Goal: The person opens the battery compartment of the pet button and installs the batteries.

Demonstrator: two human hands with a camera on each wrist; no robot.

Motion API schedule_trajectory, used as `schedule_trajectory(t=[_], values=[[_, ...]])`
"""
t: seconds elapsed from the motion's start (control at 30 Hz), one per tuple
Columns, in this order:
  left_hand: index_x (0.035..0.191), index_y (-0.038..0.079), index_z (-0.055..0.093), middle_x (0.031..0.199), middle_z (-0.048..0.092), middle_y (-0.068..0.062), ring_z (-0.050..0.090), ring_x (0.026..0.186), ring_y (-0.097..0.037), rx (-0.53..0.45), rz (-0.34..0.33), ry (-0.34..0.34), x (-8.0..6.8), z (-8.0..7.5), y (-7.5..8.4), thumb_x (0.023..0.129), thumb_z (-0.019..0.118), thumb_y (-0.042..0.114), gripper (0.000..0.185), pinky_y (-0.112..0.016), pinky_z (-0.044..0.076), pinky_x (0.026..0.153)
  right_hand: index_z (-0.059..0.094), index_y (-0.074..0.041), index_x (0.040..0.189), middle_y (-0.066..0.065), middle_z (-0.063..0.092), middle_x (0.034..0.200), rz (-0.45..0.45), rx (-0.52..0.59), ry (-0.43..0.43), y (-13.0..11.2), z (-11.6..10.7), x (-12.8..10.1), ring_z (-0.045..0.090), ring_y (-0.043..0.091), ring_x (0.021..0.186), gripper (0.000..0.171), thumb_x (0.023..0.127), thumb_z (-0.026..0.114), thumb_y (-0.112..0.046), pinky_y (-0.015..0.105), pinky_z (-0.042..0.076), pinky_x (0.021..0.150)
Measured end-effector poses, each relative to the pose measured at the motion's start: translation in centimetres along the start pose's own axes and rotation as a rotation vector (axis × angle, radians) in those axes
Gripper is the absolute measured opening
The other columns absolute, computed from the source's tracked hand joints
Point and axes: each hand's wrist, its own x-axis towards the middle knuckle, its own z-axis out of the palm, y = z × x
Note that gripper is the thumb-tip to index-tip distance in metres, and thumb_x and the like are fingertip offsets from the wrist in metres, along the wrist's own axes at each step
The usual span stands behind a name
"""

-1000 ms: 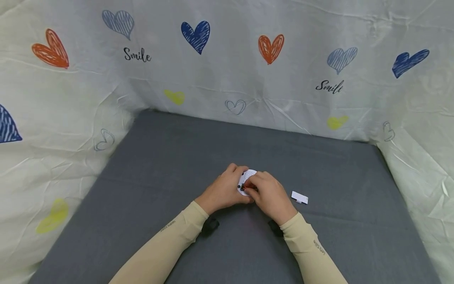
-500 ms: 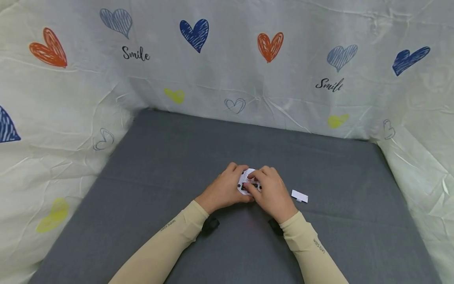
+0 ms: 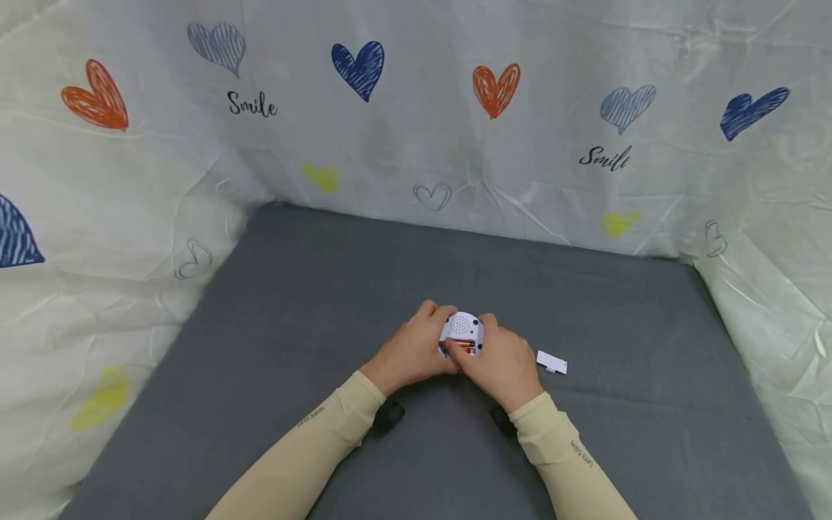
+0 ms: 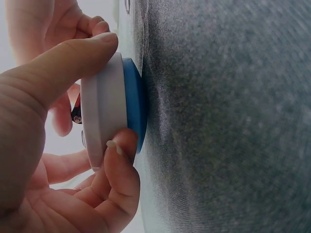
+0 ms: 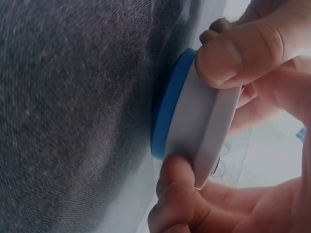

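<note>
White round device (image 3: 462,334) with a blue base sits face-down on the grey counter (image 3: 312,303), gripped at its rim by left hand (image 3: 411,352) and right hand (image 3: 502,363). Battery bay open; cover (image 3: 551,362) lies apart. Risk: batteries could spring loose if tilted.

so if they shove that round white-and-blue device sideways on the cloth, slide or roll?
Probably slides: the device sits flat on its blue base. The hard shell looks rigid and light. The grey cloth would likely add drag.
</note>
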Motion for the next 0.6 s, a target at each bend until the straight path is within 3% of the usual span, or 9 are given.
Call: schedule_trajectory(t=[0.6], values=[[0.157, 0.008, 0.053, 0.135, 0.059, -0.013, 0.060, 0.098, -0.017, -0.048, 0.017, 0.013, -0.05, 0.28, -0.09, 0.082, 0.092, 0.029, 0.088, -0.035, 0.056, 0.087, 0.057, -0.002, 0.136, 0.011, 0.070, 0.089, 0.047, 0.062, -0.069, 0.28, -0.02, 0.18, 0.061, 0.021, 0.064, 0.067, 0.092, 0.081, -0.046, 0.034, 0.045, 0.056]])
